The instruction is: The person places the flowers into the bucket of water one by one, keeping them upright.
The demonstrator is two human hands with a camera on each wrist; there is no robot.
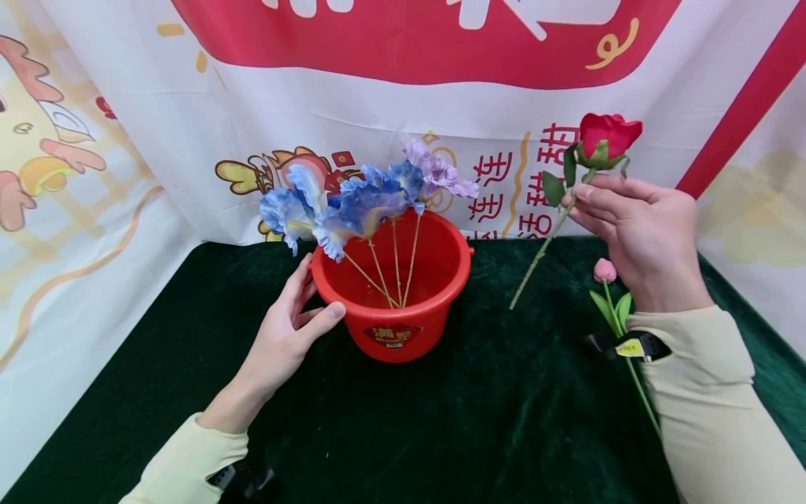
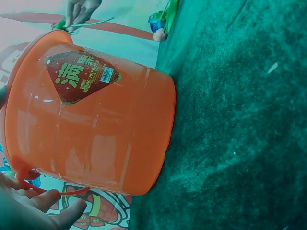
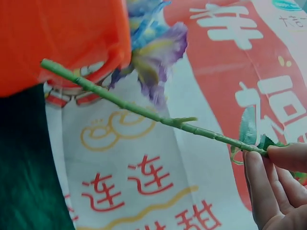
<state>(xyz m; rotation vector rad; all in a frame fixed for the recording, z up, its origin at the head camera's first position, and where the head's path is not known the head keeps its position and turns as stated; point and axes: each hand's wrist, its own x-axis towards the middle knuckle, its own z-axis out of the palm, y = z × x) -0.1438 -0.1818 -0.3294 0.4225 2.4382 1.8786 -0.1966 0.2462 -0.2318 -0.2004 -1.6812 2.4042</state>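
Note:
A red rose (image 1: 608, 136) with a green stem is pinched between the thumb and fingers of my right hand (image 1: 648, 231), bloom up and stem slanting down left. In the right wrist view the bare stem (image 3: 163, 120) points toward the bucket. The red bucket (image 1: 397, 339) stands upright, several blue and purple flowers (image 1: 365, 203) leaning in it against the back left rim. My left hand (image 1: 283, 336) rests along its left side, thumb at the front rim, fingers extended. The left wrist view shows its fingers (image 2: 45, 201) beside the thin red handle (image 2: 72, 192).
A pink tulip (image 1: 605, 271) lies on the dark green cloth (image 1: 491, 434), partly hidden by my right forearm. Behind the bucket hangs a white and red printed backdrop (image 1: 378, 105). Printed white cloth (image 1: 126, 140) also rises at the left.

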